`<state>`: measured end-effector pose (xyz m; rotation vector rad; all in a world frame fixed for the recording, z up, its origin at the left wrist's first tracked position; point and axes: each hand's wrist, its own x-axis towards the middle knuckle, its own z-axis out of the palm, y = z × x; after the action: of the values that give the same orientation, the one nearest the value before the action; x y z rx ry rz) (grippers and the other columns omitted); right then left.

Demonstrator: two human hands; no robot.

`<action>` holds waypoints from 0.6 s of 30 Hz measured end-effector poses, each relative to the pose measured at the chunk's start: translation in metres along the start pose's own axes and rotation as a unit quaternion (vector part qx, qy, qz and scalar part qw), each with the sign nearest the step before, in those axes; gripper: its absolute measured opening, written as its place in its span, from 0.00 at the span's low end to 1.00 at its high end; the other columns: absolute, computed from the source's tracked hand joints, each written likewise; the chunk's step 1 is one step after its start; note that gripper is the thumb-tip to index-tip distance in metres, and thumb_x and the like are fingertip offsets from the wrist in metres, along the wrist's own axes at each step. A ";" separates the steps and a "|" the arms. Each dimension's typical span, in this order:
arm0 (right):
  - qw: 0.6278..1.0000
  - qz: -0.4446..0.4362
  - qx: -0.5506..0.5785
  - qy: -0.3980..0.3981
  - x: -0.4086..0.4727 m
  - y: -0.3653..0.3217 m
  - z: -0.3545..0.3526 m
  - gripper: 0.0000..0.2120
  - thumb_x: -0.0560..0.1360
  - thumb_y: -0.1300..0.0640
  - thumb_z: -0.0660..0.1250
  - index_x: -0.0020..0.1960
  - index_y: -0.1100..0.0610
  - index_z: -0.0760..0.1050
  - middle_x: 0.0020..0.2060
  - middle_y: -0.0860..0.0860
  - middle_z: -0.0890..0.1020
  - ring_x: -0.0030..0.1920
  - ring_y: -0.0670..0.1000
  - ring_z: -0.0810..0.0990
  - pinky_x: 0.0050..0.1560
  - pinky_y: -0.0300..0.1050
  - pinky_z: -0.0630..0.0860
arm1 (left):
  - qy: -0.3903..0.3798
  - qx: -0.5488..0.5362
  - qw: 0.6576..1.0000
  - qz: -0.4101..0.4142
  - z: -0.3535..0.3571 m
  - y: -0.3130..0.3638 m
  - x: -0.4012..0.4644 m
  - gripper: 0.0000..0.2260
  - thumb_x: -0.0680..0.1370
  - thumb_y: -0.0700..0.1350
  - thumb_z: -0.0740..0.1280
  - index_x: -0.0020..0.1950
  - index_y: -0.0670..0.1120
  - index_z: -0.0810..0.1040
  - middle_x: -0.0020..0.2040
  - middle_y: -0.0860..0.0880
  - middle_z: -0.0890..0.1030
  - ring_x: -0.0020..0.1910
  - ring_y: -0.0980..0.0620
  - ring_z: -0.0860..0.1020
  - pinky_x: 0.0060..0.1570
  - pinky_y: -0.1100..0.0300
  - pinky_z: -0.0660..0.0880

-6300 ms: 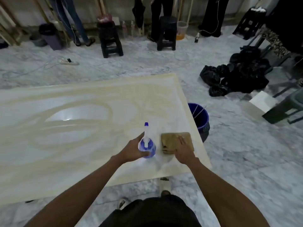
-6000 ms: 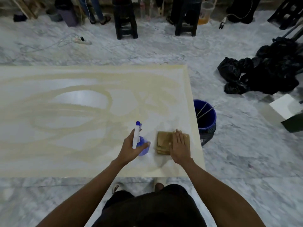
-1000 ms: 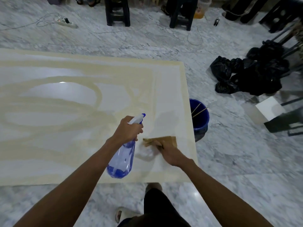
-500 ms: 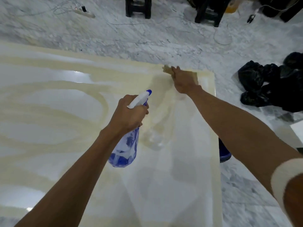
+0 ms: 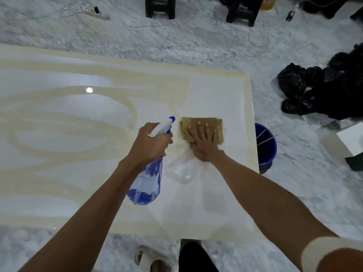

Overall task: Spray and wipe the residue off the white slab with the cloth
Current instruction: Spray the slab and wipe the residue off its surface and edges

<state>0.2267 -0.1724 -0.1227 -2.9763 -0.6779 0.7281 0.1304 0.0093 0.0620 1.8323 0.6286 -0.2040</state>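
Note:
The white slab (image 5: 216,95) fills the left and middle of the view, streaked with yellowish residue in broad loops on its left part. My left hand (image 5: 150,144) grips the neck of a clear spray bottle (image 5: 146,185) holding blue liquid, its white and blue nozzle pointing up and right above the slab. My right hand (image 5: 204,142) lies flat, fingers straight, pressing a folded tan cloth (image 5: 198,124) onto the slab near its right edge. The strip of slab around and below the cloth looks whiter than the rest.
A blue bucket (image 5: 266,152) with sticks in it stands on the marble floor just off the slab's right edge. Black bags (image 5: 322,89) lie further right. Dark stools (image 5: 160,5) and a power strip (image 5: 94,11) sit beyond the far edge. My sandalled foot (image 5: 151,260) is below.
My right hand has drawn the cloth back from the far right corner to the middle of the slab's right side. My left hand still holds the bottle raised.

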 end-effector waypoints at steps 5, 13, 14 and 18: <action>0.998 0.002 0.038 -0.055 -0.135 -0.041 0.065 0.33 0.78 0.39 0.39 0.81 0.48 0.46 0.81 0.56 0.51 0.79 0.66 0.53 0.74 0.68 0.44 | -0.020 0.002 1.000 -0.002 -0.013 -0.040 -0.074 0.12 0.78 0.43 0.64 0.43 0.34 0.79 0.42 0.36 0.84 0.21 0.55 0.74 0.28 0.61 0.76; 0.860 -0.022 0.500 -0.099 -0.198 -0.065 0.014 0.19 0.85 0.53 0.54 0.71 0.60 0.72 0.67 0.55 0.77 0.65 0.57 0.77 0.59 0.43 0.78 | -0.045 -0.002 0.999 -0.018 -0.032 -0.063 -0.103 0.11 0.80 0.41 0.64 0.38 0.39 0.78 0.39 0.40 0.83 0.23 0.53 0.74 0.33 0.55 0.78; 0.856 0.022 0.511 -0.072 -0.188 -0.058 -0.006 0.18 0.85 0.52 0.56 0.67 0.61 0.75 0.61 0.56 0.81 0.57 0.55 0.80 0.51 0.36 0.78 | -0.038 0.003 0.999 -0.013 -0.035 -0.057 -0.095 0.12 0.80 0.42 0.64 0.38 0.40 0.78 0.39 0.40 0.84 0.24 0.52 0.75 0.33 0.55 0.78; 0.803 0.098 0.587 -0.039 -0.121 -0.023 -0.080 0.20 0.84 0.47 0.59 0.65 0.60 0.77 0.59 0.56 0.83 0.58 0.56 0.82 0.64 0.55 0.77 | -0.021 0.001 1.000 -0.005 -0.045 -0.028 -0.053 0.13 0.81 0.44 0.64 0.39 0.39 0.78 0.39 0.41 0.84 0.25 0.51 0.74 0.34 0.54 0.78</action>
<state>0.1562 -0.1937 0.0036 -1.8463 0.1335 0.8371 0.0639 0.0404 0.0779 1.8220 0.6088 -0.2499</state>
